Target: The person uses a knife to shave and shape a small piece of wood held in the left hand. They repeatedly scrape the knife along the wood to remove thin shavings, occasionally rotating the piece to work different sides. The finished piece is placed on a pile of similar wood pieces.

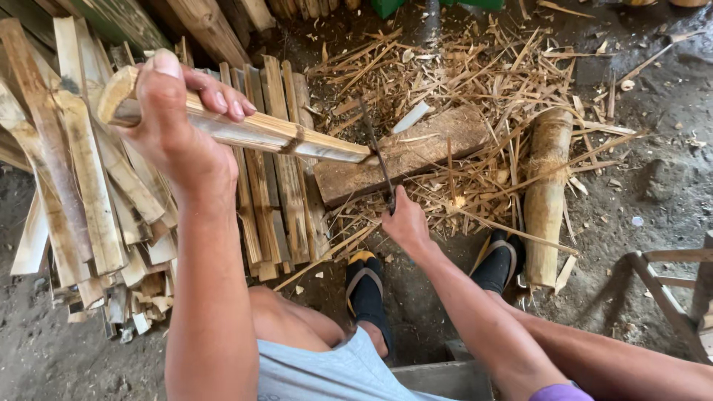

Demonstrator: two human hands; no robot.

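Closest to the lens, left hand (pixel 174 122) wraps tight around a split bamboo stave (pixel 245 130), its far end resting on a wooden chopping block (pixel 416 152). Right hand (pixel 405 223) clamps the handle of a dark blade (pixel 376 152) meeting the stave's tip. Stacked bamboo slats (pixel 96 200) lie left; shavings (pixel 460 67) cover the ground.

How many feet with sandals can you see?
2. One sandalled foot is on the ground just below the right hand that holds the knife. The other sandalled foot is to its right, beside the round log.
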